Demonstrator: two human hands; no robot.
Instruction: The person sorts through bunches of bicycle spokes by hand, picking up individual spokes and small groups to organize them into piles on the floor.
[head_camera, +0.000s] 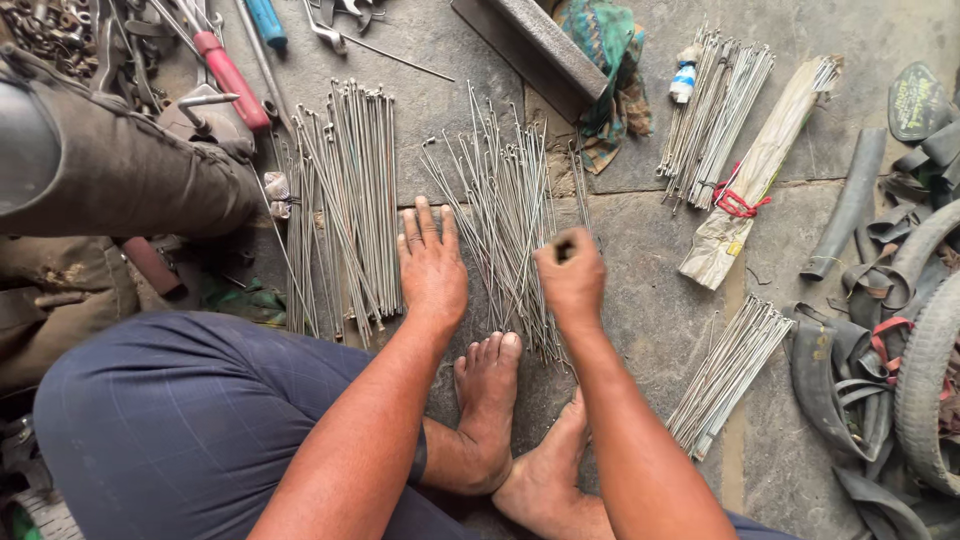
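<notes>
A loose pile of thin metal spokes (505, 215) lies on the stone floor in front of me. My left hand (430, 262) rests flat on the floor with fingers spread, between that pile and a second pile of spokes (340, 205) to the left. My right hand (570, 280) is closed in a fist around a few spokes at the right side of the middle pile. My bare feet (500, 420) sit just below the pile.
More spoke bundles lie at the right: one tied with red cord (715, 125), one wrapped in paper (765, 170), another lower down (730, 370). Rubber tubes and a tyre (900, 350) crowd the right edge. Hand tools (230, 75) lie at the top left.
</notes>
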